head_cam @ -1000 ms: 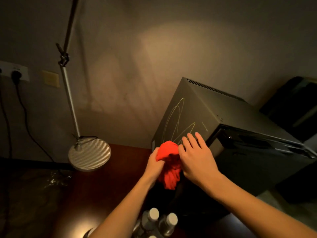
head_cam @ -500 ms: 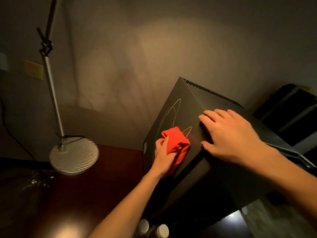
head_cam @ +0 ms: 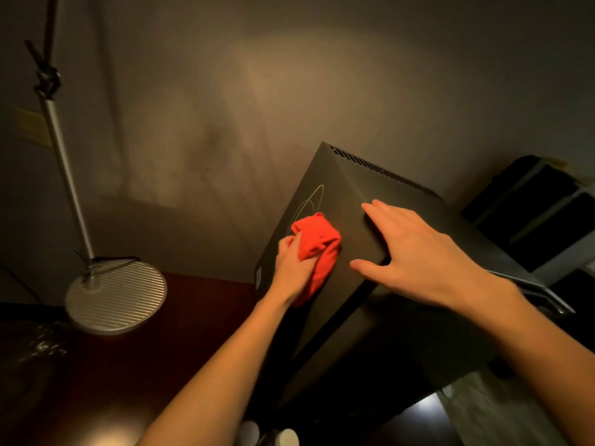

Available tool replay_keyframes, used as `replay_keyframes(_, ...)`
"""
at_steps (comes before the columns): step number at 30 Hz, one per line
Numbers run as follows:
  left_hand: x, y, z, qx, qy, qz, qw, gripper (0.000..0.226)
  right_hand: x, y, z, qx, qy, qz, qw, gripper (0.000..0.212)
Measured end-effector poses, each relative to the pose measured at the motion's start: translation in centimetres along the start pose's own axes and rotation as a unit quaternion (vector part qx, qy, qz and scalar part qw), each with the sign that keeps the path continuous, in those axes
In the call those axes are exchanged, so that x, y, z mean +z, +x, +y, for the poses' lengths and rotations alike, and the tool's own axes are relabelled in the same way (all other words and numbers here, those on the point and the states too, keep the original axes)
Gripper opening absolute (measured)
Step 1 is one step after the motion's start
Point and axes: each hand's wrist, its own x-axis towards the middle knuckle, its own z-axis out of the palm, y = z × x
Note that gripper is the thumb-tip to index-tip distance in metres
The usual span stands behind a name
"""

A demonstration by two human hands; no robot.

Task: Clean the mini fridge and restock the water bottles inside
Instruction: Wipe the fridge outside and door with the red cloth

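Black mini fridge at about 4 o'clock from frame centre, standing on the dark reddish tabletop, top vent slits running along its far edge, faint curved scribble lines on its left side panel. Left hand curled round a bunched red cloth, pressing it against that side panel just below the scribble. Right hand spread wide and flat, fingers straight, resting on the top near corner of the fridge at 3 o'clock from the cloth, thumb hanging over the corner edge, holding nothing. White caps of water bottles barely visible at 6 o'clock on the bottom edge, between the forearms and in front of the fridge. Desk lamp with ribbed round base at 9 o'clock on the tabletop, its slim pole rising to 11 o'clock. Dark shelving at 3 o'clock beyond the fridge, contents too dim to tell.
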Motion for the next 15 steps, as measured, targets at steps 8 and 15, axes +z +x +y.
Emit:
replay_keyframes(8, -0.5, -3.3, -2.6, 0.001, -0.012, -0.015, 1.0, 0.072, 1.5, 0.1, -1.7, -0.078, -0.167, 0.043, 0.982, 0.066)
replay_keyframes(15, -1.4, -4.7, -5.4, 0.033, 0.021, -0.035, 0.999, 0.061, 5.3, -0.2, -4.4, -0.101, -0.345, -0.025, 0.933, 0.065)
